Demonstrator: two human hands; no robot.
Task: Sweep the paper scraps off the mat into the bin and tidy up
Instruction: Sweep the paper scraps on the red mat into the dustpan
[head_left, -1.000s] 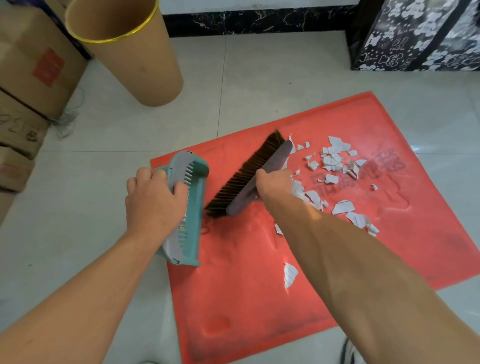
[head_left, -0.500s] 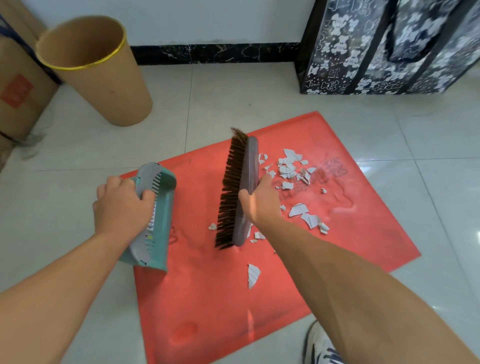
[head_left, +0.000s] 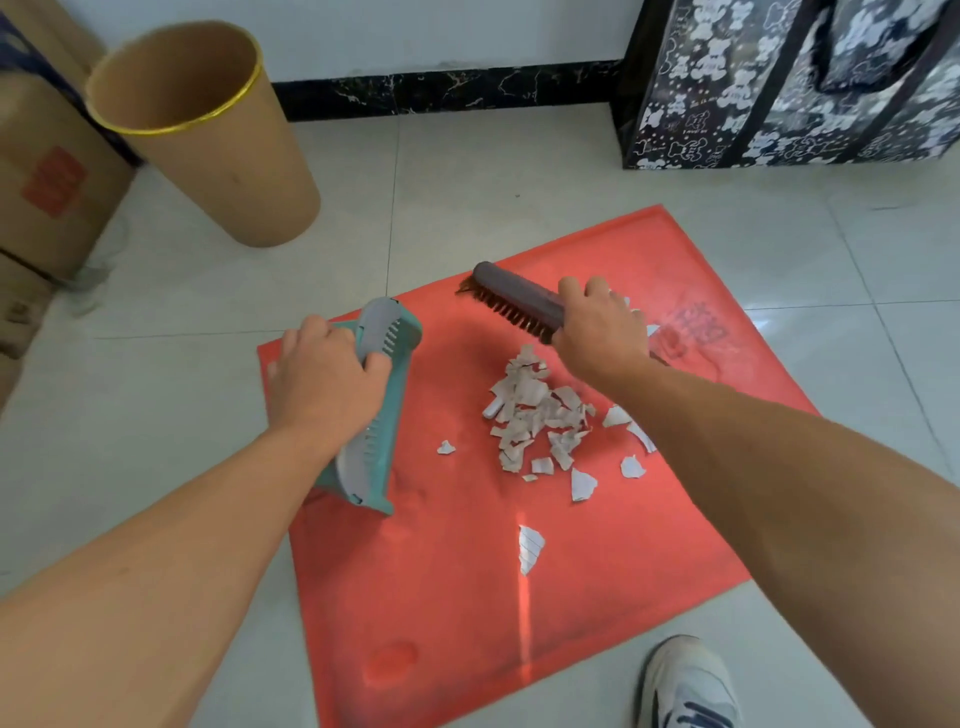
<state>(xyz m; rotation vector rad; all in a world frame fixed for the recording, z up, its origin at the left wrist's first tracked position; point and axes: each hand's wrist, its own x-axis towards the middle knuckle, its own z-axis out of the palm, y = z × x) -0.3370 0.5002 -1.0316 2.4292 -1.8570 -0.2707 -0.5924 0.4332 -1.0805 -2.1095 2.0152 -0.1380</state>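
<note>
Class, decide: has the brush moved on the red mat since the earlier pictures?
Yes. The brush has swung toward the far edge of the mat, crosswise beyond the scrap pile.

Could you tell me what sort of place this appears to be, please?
Probably an indoor storage corner or back room: tiled floor, stacked cardboard boxes, and a large patterned bag by the wall.

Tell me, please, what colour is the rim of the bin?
The rim of the tan bin is shiny gold, seen clearly in the head view.
</note>
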